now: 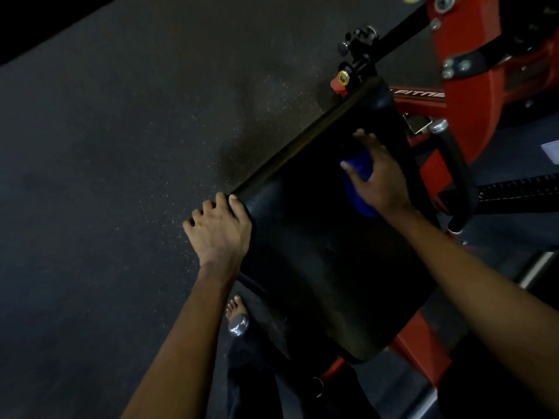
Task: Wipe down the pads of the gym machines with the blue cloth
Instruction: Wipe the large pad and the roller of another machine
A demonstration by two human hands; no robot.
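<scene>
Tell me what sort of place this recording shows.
Most likely a gym: a black pad on a red machine frame lettered "FITNE", a notched adjustment rail, and speckled rubber flooring.

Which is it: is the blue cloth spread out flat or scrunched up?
Scrunched up. The blue cloth is a small wad under the right hand, which presses it on the black pad.

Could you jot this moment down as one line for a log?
step: wiping | right hand: presses blue cloth on black pad | left hand: grips pad edge
</scene>
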